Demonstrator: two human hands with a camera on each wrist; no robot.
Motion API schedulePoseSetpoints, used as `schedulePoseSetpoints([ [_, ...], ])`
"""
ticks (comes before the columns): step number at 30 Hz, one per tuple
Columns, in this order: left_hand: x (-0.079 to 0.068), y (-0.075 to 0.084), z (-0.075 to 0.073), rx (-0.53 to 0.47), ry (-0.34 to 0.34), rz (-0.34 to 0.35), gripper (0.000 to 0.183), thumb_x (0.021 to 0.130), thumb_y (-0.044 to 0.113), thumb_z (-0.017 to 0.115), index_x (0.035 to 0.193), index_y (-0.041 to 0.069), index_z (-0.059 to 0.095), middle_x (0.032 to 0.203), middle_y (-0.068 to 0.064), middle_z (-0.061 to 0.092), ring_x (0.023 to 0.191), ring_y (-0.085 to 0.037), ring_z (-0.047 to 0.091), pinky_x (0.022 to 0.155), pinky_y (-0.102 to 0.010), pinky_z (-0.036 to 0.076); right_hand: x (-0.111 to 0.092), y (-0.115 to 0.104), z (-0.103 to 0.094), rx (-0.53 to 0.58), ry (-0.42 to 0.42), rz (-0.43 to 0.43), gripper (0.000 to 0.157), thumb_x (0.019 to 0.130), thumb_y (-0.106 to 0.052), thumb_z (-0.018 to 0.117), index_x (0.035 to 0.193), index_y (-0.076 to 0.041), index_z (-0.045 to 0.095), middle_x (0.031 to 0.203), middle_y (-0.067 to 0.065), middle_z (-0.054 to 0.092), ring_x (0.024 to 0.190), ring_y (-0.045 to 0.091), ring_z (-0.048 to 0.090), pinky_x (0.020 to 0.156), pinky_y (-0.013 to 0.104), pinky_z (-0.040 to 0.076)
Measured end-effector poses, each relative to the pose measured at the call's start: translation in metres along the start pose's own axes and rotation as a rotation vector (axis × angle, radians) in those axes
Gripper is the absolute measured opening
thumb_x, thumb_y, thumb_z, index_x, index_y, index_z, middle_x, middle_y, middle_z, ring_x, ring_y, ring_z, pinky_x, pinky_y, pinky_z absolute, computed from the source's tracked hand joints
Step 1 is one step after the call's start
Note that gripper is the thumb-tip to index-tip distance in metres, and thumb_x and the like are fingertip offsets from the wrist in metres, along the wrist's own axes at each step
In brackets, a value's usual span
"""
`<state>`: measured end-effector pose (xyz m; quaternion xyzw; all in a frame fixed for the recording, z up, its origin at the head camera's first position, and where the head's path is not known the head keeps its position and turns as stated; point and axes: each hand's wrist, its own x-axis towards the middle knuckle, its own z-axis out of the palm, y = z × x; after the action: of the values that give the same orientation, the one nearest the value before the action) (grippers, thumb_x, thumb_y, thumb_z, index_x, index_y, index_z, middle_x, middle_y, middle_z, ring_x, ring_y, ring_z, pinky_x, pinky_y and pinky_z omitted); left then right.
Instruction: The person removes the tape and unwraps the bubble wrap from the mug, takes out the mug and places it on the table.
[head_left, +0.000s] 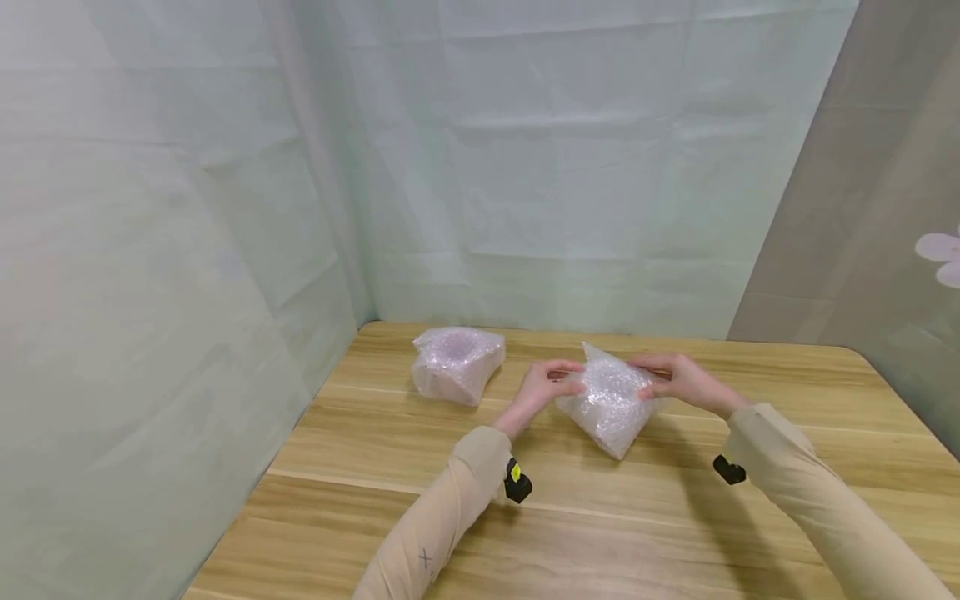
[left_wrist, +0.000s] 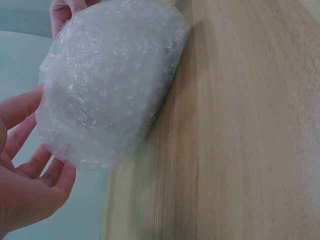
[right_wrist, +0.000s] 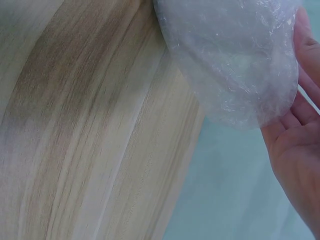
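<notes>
A bubble-wrapped bundle [head_left: 609, 402] with a pointed top and a pointed lower corner is held between both hands over the table. My left hand [head_left: 542, 388] grips its left edge, thumb on the near face and fingers behind. On the opposite edge my right hand [head_left: 684, 383] holds it the same way. In the left wrist view the bubble wrap [left_wrist: 110, 80] looks crinkled and rounded, with the left hand [left_wrist: 30, 175] at its side. The right wrist view shows the right hand [right_wrist: 300, 125] along its edge. What lies inside the wrap cannot be made out.
A second bubble-wrapped bundle [head_left: 456, 365], faintly pinkish, sits on the wooden table [head_left: 585, 533] to the left of the hands. Pale curtains [head_left: 562, 167] hang behind the table's back edge and along the left side.
</notes>
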<state>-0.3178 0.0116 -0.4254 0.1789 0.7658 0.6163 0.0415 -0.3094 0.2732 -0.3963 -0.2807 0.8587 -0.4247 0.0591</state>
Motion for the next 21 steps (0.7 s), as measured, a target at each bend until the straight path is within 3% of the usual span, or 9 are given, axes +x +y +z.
schedulePoseSetpoints([
  [6,0.0007,-0.0004,0.0004,0.025,-0.01,0.022,0.034,0.072,0.008,0.076,0.104,0.001,0.066,0.107,-0.006,0.062,0.101,-0.025,0.054,0.082,-0.03,0.043,-0.001,0.0006,-0.0006,0.049,0.009,0.023,0.057,0.077,-0.017,0.071,0.125,0.005,0.049,0.125,0.024,0.047,0.113,0.036,0.044,0.088,0.039,0.041],
  [13,0.0018,0.0008,0.0,0.086,0.001,0.027,0.029,0.073,0.005,0.075,0.101,0.005,0.067,0.103,-0.002,0.063,0.095,-0.017,0.055,0.079,-0.026,0.044,-0.0005,-0.0002,-0.0013,0.104,0.026,0.029,0.052,0.081,-0.012,0.068,0.124,0.008,0.048,0.122,0.026,0.048,0.109,0.037,0.047,0.082,0.027,0.045],
  [21,0.0016,-0.0025,0.0002,0.109,0.004,0.038,0.031,0.071,0.007,0.076,0.1,0.006,0.068,0.103,0.0,0.064,0.097,-0.019,0.055,0.08,-0.026,0.044,-0.001,0.003,-0.0009,0.104,0.057,0.047,0.052,0.082,-0.017,0.067,0.124,0.007,0.049,0.12,0.024,0.05,0.109,0.035,0.048,0.084,0.032,0.043],
])
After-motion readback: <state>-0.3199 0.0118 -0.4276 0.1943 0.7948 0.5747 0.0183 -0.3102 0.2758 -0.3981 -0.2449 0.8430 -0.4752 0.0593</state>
